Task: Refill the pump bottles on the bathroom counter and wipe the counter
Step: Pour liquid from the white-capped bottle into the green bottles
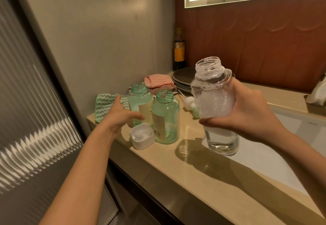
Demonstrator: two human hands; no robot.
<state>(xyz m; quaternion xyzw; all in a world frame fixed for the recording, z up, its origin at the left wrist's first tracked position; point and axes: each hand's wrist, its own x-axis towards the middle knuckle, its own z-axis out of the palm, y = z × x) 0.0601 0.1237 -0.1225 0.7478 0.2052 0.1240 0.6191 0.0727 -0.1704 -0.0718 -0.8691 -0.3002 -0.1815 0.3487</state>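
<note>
Right of the front green bottle (165, 117), the clear bottle (213, 101) is held slightly tilted by the right grip (247, 112), whose fingers and thumb wrap its middle. Its mouth is uncapped, foam clings inside, and a little clear liquid sits at the base. It is probably rigid, fairly light at this fill and slick where wet, so a mid-body hold below the shoulder suits pouring. Left of the front green bottle, the left grip (120, 115) is spread wide at the rear green bottle (139, 101); contact cannot be confirmed. Both green bottles stand upright and uncapped on the worktop (194, 163) and are best steadied around the body, not the threaded neck. Just before the front green bottle sits a white cap (141, 138), and behind it lies a pump head (190, 103).
</note>
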